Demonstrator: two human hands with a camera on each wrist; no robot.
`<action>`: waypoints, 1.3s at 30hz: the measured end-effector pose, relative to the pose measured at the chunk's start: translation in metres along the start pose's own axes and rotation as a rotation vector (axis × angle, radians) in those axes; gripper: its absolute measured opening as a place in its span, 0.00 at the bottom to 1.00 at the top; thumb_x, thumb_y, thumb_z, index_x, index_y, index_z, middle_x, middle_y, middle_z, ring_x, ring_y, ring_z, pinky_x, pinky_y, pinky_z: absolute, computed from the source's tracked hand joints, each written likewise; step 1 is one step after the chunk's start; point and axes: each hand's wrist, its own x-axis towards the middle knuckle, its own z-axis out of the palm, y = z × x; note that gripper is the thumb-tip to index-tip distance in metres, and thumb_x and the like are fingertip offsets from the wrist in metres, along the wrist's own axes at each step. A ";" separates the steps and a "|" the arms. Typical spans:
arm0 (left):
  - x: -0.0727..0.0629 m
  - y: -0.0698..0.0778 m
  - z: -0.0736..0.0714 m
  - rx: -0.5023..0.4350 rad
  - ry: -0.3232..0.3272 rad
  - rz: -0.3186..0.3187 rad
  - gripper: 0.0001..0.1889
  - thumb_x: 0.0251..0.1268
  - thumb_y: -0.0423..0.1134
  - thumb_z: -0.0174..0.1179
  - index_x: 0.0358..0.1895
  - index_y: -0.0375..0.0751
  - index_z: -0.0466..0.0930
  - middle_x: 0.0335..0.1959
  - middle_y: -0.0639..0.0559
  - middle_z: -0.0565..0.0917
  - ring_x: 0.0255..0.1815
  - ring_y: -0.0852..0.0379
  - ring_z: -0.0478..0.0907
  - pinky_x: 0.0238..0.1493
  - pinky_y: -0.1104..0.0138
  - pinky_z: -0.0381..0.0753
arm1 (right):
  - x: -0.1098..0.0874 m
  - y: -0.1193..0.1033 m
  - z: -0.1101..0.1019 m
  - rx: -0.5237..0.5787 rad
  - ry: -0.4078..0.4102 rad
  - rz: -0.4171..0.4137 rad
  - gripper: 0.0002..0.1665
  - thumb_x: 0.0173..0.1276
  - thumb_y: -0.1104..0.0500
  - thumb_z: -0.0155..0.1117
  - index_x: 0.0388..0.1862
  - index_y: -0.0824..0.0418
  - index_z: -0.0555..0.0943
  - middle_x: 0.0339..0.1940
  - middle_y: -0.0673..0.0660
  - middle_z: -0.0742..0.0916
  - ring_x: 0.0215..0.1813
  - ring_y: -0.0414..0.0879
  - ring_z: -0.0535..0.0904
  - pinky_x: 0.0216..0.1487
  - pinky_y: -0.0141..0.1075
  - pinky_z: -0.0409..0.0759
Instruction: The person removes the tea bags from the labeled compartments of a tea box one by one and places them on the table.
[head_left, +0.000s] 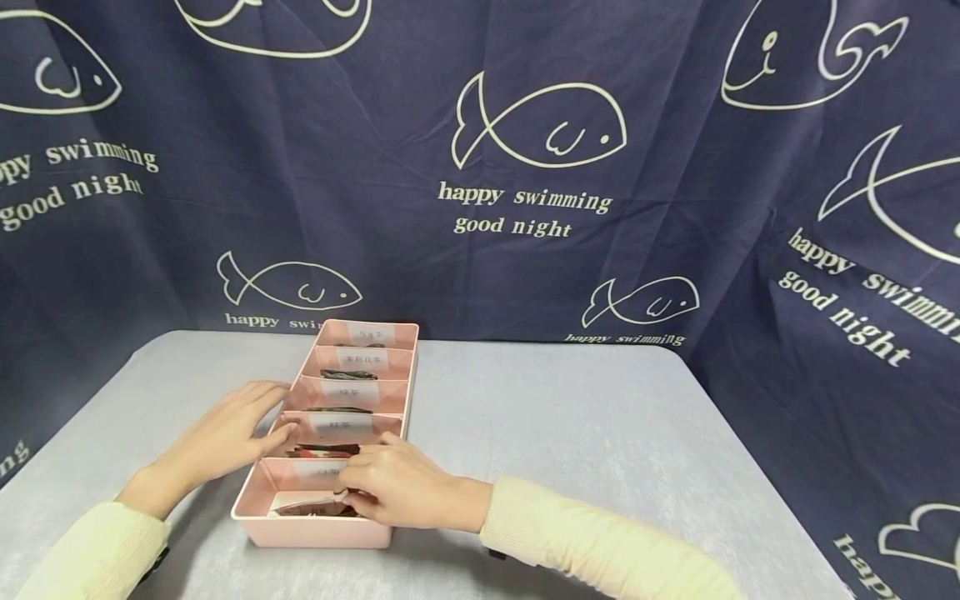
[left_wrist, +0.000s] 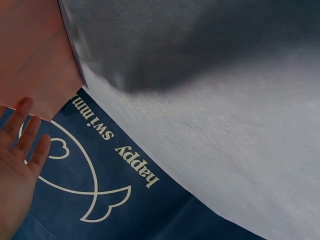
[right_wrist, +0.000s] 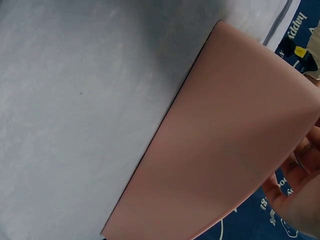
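A long pink divided box [head_left: 318, 533] stands on the table with its compartments in a row, each with a white label [head_left: 341, 425] on a divider. My right hand [head_left: 405, 483] reaches over the right rim into the nearest compartment. Its thumb and fingers pinch the right end of a dark, flat sachet [head_left: 311, 507] lying low there. My left hand [head_left: 225, 433] rests at the box's left rim, fingers extended and thumb over the second compartment from the front. In the left wrist view, straight fingers [left_wrist: 37, 155] lie by the pink wall.
Dark and red sachets [head_left: 322, 451] lie in the second compartment, and more dark packets [head_left: 348, 375] show farther back. The box stands left of centre on the pale grey table [head_left: 555, 450]. A navy curtain [head_left: 525, 275] with fish drawings hangs behind and at both sides.
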 end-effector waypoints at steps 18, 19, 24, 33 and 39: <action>-0.001 0.001 0.000 0.005 0.011 0.005 0.24 0.54 0.47 0.60 0.50 0.33 0.73 0.50 0.37 0.77 0.54 0.39 0.71 0.55 0.47 0.68 | 0.000 0.004 -0.003 0.110 0.047 0.127 0.08 0.60 0.52 0.61 0.38 0.49 0.81 0.31 0.39 0.83 0.32 0.30 0.72 0.42 0.22 0.64; -0.001 0.001 0.000 0.004 0.011 0.003 0.24 0.54 0.47 0.60 0.50 0.33 0.73 0.50 0.37 0.77 0.54 0.39 0.71 0.55 0.47 0.68 | 0.001 0.004 -0.005 0.114 0.055 0.130 0.07 0.60 0.53 0.61 0.37 0.49 0.81 0.31 0.39 0.83 0.32 0.30 0.71 0.42 0.21 0.64; -0.001 0.002 0.000 0.005 0.012 -0.002 0.24 0.54 0.47 0.61 0.50 0.32 0.73 0.49 0.37 0.77 0.54 0.39 0.71 0.55 0.46 0.68 | 0.002 0.008 -0.014 0.155 0.124 0.141 0.06 0.57 0.56 0.62 0.35 0.50 0.82 0.31 0.41 0.84 0.31 0.31 0.74 0.41 0.21 0.66; 0.000 0.002 -0.001 0.001 0.019 0.004 0.23 0.53 0.46 0.61 0.49 0.33 0.74 0.49 0.38 0.77 0.53 0.40 0.71 0.54 0.46 0.68 | 0.002 0.015 -0.035 0.258 0.189 0.200 0.06 0.56 0.58 0.63 0.34 0.53 0.81 0.29 0.43 0.85 0.32 0.32 0.78 0.37 0.20 0.64; 0.001 0.002 0.000 0.004 0.033 0.019 0.23 0.52 0.44 0.62 0.48 0.33 0.74 0.48 0.38 0.77 0.53 0.41 0.71 0.54 0.47 0.69 | 0.000 0.026 -0.049 0.334 0.259 0.214 0.06 0.56 0.61 0.62 0.34 0.55 0.81 0.28 0.45 0.84 0.30 0.33 0.77 0.39 0.23 0.69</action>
